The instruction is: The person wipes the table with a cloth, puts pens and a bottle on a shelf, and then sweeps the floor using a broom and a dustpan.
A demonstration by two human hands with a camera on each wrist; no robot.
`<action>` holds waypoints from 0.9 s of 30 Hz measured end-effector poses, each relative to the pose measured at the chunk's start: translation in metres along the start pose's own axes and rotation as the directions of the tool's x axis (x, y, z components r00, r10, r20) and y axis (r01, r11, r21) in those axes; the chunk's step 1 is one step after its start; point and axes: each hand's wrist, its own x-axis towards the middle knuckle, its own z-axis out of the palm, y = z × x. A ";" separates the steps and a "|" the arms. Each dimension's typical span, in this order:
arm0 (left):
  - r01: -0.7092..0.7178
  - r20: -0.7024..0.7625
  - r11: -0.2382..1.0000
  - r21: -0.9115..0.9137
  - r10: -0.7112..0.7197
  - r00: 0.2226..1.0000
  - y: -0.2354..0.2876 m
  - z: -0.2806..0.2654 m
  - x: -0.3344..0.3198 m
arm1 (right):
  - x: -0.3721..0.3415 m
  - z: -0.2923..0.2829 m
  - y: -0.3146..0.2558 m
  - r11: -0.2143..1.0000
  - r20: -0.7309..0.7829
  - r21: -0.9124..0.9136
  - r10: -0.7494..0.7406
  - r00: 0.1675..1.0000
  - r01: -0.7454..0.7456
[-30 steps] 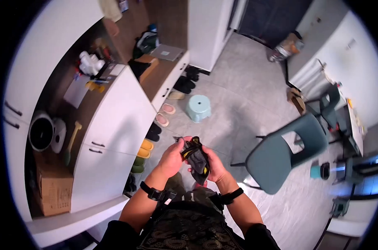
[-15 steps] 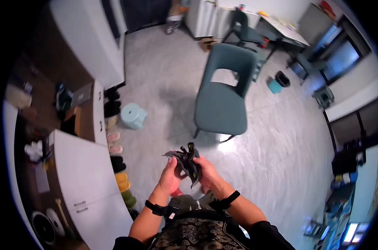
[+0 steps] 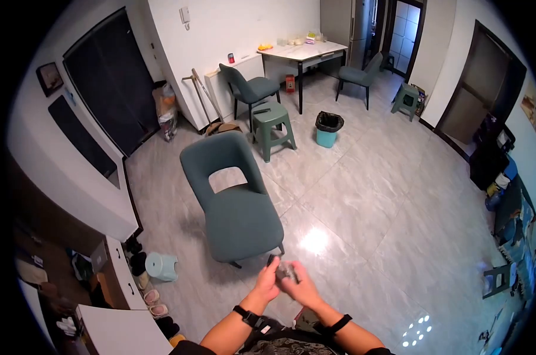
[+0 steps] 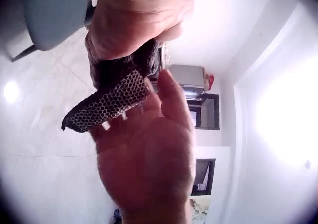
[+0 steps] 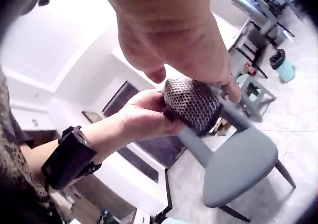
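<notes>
A dark, crumpled fabric item [image 3: 287,271] is between the two hands near the bottom of the head view. My left hand [image 3: 266,283] grips it. In the left wrist view, the left hand [image 4: 141,22] holds the bunched part, and a honeycomb mesh flap [image 4: 112,102] hangs out. The right hand [image 4: 149,157] is under that flap, palm showing and fingers extended behind the mesh. The right wrist view shows the mesh rounded into a bulge [image 5: 193,102], held by the left hand [image 5: 146,117], with the right hand [image 5: 174,35] over it.
A teal chair [image 3: 244,219] stands just ahead, with a light-blue stool [image 3: 161,267] and shoes [image 3: 152,297] to its left. Farther off are a green stool [image 3: 272,118], a bin [image 3: 326,137] and a table [image 3: 303,52]. A white cabinet [image 3: 123,332] is at lower left.
The head view has swung right and up, bringing the table and far doorways into sight. The fabric, spread with its yellow parts showing before, is now bunched smaller between the hands.
</notes>
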 end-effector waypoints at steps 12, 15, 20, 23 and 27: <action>0.128 0.121 0.971 0.201 -0.154 0.981 -0.047 0.236 0.199 | 0.159 -0.226 -0.003 0.520 -0.141 0.852 0.326 0.935 -0.053; 0.114 0.256 0.855 0.506 -0.275 0.927 -0.070 0.285 0.277 | 0.205 -0.288 -0.020 0.521 -0.283 0.852 0.378 0.882 0.050; -0.094 0.420 0.753 0.651 -0.255 0.871 -0.056 0.384 0.343 | 0.278 -0.368 -0.063 0.614 -0.541 0.740 0.302 0.785 0.273; 0.014 0.346 0.771 0.637 -0.302 0.888 -0.057 0.417 0.404 | 0.326 -0.389 -0.090 0.774 -0.702 0.548 0.219 0.678 0.317; 0.176 0.169 0.803 0.569 -0.324 0.931 -0.049 0.468 0.475 | 0.393 -0.435 -0.103 0.828 -0.706 0.496 0.209 0.676 0.263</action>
